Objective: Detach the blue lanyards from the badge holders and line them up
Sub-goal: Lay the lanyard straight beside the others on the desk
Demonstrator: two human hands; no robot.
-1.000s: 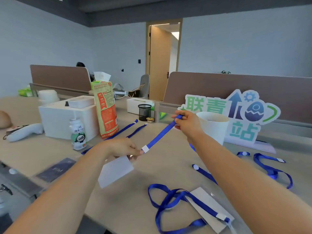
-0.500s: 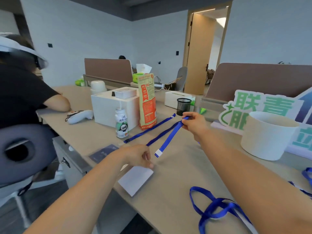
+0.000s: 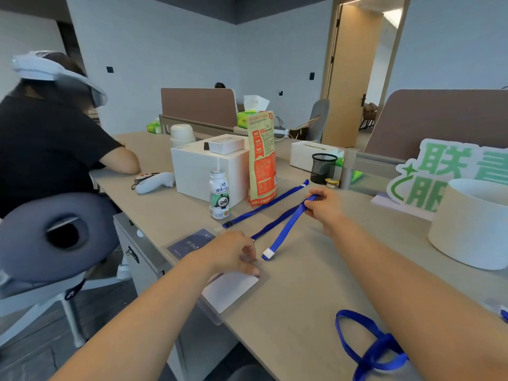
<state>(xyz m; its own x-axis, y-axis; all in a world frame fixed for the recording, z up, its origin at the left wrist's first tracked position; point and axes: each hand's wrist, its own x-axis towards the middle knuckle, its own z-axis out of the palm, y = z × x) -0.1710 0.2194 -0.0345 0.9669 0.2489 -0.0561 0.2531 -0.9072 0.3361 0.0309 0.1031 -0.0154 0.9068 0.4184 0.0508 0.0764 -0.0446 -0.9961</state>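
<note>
risk: the held lanyard (image 3: 288,227) crosses over the near laid lanyard (image 3: 268,229). If I drop it here, I think it lands skewed or drags that one out of line.
right hand (image 3: 323,206): pinches the held lanyard's folded end, just right of the orange snack bag (image 3: 262,158) base.
left hand (image 3: 231,254): fingers curled on the badge holder (image 3: 233,291) top edge, in front of the bag.
white tip (image 3: 267,254): hangs free beside my left fingers, apart from the holder, so it looks detached.
far laid lanyard (image 3: 265,204): lies at the bag's base.
looped lanyard (image 3: 380,346): well in front-right of the bag.
</note>
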